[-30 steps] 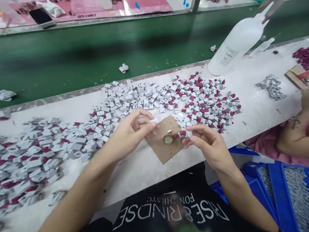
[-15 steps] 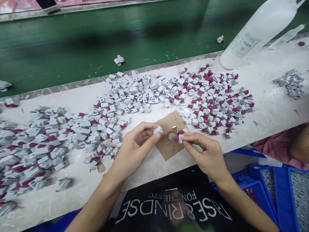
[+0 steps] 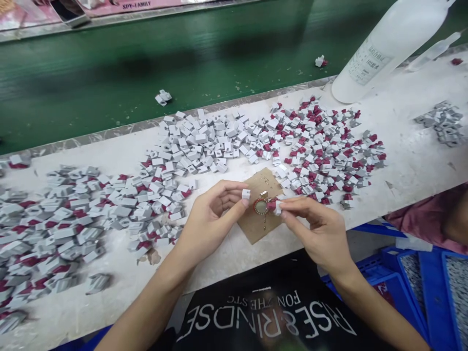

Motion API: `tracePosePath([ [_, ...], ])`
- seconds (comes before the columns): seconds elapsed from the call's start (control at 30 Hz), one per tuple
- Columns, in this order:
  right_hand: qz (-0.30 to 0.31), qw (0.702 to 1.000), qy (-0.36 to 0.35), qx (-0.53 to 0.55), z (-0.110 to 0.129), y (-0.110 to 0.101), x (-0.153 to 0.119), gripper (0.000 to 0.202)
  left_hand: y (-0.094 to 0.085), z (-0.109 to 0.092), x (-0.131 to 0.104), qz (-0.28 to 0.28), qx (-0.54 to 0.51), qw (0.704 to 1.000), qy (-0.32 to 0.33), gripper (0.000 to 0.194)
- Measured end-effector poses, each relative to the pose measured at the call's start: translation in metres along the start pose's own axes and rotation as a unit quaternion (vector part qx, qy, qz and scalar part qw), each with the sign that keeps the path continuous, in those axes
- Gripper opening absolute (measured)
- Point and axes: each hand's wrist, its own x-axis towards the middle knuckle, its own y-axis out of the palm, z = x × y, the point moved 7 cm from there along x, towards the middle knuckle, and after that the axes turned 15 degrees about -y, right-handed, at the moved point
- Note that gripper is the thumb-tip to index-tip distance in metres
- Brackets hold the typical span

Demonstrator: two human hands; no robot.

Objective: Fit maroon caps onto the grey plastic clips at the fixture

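Note:
My left hand (image 3: 215,219) pinches a small white block (image 3: 245,194) between thumb and forefinger, over the left edge of a brown square card (image 3: 256,229). Right of it, my right hand (image 3: 314,224) holds a white and dark red piece (image 3: 275,206) by its pale end, its red part pointing left. Between the hands, a round ornament with a red and gold rim (image 3: 261,207) lies on the card, close beside the red part. Small shiny drops dot the card's upper part. The two held pieces are apart.
Behind the card lies a heap of white blocks (image 3: 204,141); white-and-red pieces (image 3: 325,146) are heaped at right, more grey and red ones (image 3: 66,229) at left. A large white bottle (image 3: 383,53) leans at back right. A green belt (image 3: 146,63) runs behind. Blue crates (image 3: 431,292) stand lower right.
My left hand has moved slightly right with its block, which is turned differently. My right hand has shifted a little, its piece still held. Loose pieces on the green belt have moved left.

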Motion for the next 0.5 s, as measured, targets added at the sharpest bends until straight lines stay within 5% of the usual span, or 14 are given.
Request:
tracePosePath([
  [0.2,-0.09,0.98,0.082,0.155,-0.017,-0.008,0.02,0.01,0.019,-0.019,0.012,0.071,-0.048,0.996,0.011,0.017],
  [0.5,-0.11,0.958,0.09,0.25,-0.016,0.003,0.036,0.017,0.038,-0.038,0.024,0.13,-0.091,0.986,0.055,0.016],
])
